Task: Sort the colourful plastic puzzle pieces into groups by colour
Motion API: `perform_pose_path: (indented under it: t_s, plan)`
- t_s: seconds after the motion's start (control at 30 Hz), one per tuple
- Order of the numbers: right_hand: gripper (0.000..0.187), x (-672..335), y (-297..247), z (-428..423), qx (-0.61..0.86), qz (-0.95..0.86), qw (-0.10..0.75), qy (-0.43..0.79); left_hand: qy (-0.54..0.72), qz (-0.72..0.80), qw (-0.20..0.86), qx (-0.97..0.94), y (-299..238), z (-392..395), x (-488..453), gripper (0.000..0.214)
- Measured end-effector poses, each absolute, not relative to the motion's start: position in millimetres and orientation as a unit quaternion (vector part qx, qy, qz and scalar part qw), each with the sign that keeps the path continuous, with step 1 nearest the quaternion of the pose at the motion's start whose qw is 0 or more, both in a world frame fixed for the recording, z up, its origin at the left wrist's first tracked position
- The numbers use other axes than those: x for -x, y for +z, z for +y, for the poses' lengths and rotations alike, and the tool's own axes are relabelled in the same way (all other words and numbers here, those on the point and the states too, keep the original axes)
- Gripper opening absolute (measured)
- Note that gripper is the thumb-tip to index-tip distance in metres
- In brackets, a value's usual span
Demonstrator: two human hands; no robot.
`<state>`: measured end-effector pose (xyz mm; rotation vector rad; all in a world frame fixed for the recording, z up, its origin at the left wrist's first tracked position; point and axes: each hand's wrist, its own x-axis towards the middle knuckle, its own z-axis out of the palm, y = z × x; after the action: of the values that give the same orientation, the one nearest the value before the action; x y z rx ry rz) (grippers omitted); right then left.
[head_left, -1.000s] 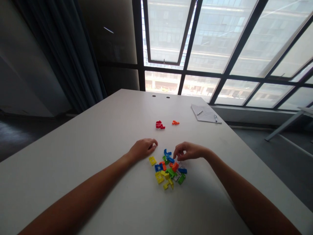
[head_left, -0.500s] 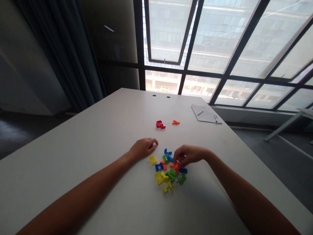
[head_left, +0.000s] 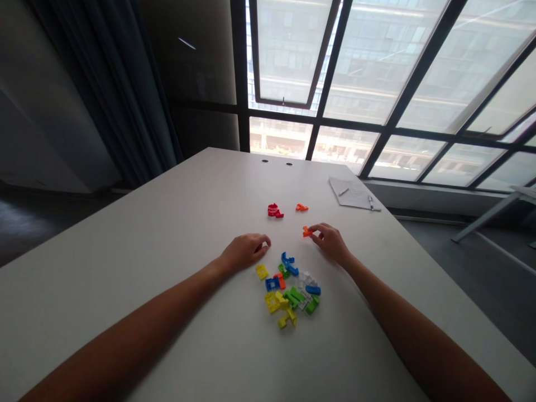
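Observation:
My right hand pinches an orange plastic piece between thumb and fingertips, above or at the table beyond the pile. Farther back lies a small group of orange pieces, with red pieces to its left. My left hand rests on the table with fingers loosely curled and nothing visible in them. Near it is a yellow piece. The loose pile holds blue pieces, green pieces, yellow pieces, grey-white pieces and another orange piece.
The white table carries everything. A sheet of paper with two pens, one of them a pen at its right edge, lies at the back right. Windows stand behind the table, and a dark curtain hangs at left.
My right hand has moved away from the pile toward the far orange group, carrying an orange piece. Grey-white pieces it covered now show. My left hand stays in place.

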<state>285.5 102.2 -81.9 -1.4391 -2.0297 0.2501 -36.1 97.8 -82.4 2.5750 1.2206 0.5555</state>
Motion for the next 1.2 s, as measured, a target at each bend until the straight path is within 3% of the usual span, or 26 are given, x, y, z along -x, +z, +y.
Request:
perform_pose_path:
  t_s: [0.2,0.6,0.87,1.2]
  plan:
    - [0.021,-282.0,-93.9,107.1,0.577,-0.77,0.266,0.049,0.194,0.424,0.115,-0.877,-83.6,97.7,35.3,0.018]
    - [0.024,-269.6,-98.5,176.3,0.648,-0.721,0.246,0.004,0.187,0.429,0.109,-0.877,-82.3,97.2,34.8,0.018]
    - [0.026,-269.1,-103.5,197.8,0.677,-0.679,0.283,0.01,0.185,0.425,0.115,-0.879,-82.5,97.0,35.2,0.017]
    - [0.013,-272.8,-99.0,175.7,0.652,-0.664,0.357,0.079,0.187,0.42,0.118,-0.88,-80.9,96.9,35.3,0.019]
